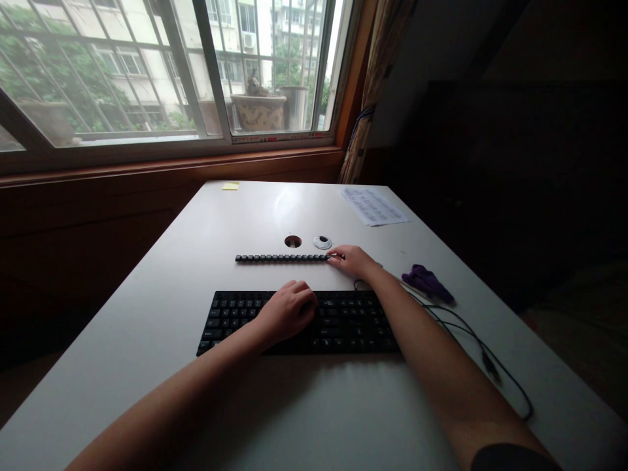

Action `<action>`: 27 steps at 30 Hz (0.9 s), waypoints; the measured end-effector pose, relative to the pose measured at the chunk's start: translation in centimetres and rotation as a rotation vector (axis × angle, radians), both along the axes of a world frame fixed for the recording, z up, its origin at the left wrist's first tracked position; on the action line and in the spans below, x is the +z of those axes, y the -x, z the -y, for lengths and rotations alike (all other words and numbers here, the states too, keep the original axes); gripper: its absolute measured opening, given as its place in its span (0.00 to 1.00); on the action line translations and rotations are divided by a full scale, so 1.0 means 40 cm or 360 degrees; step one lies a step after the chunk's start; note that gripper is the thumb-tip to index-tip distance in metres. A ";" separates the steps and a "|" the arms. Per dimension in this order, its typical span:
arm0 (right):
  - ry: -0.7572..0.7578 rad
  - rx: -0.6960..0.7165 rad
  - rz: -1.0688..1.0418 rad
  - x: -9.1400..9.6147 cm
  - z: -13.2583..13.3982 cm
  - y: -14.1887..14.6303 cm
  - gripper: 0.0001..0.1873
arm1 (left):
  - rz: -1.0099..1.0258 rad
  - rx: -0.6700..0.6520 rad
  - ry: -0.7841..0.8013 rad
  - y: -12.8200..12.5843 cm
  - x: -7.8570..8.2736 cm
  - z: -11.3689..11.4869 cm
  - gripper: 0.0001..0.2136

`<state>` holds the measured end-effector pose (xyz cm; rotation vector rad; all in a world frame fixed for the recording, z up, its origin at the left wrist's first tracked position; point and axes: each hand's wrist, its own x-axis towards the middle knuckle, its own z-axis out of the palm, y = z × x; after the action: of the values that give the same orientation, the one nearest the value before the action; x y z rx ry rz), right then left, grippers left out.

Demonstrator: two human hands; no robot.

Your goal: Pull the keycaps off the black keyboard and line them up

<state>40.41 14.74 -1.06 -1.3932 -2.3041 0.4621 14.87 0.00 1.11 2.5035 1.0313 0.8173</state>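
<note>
A black keyboard [343,320] lies across the white table, its cable leading off at the back right. Over its upper middle rests my left hand [289,307], fingers curled inward; whatever may be between them is hidden. Beyond the keyboard, several small black keycaps [279,258] stand side by side in a straight row. My right hand [350,260] reaches to the right end of that row, thumb and fingers pinched around a dark keycap [336,256] there. The right forearm covers the keyboard's right edge.
Behind the row are a round cable hole [293,241] and its white ring cover [322,243]. To the right lie a purple cloth [426,283] and a looped black cable [483,340]. Printed sheets [375,207] and a yellow sticky note [230,186] lie near the far edge.
</note>
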 end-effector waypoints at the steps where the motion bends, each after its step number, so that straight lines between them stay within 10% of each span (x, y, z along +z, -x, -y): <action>1: 0.0003 -0.0002 0.0000 -0.001 -0.001 0.000 0.15 | 0.0000 0.0000 0.0001 0.000 0.000 0.000 0.05; 13: -0.0017 -0.0041 -0.0037 0.003 0.001 -0.008 0.19 | 0.0004 0.0020 -0.0015 0.000 0.002 0.002 0.05; 27: -0.0198 -0.0177 -0.0383 0.126 0.114 -0.005 0.26 | -0.0057 0.0027 -0.0060 -0.003 0.002 0.008 0.05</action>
<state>40.62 10.19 3.96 -1.3198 -2.0170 0.4195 15.00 -0.33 1.21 2.5534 1.0597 0.8065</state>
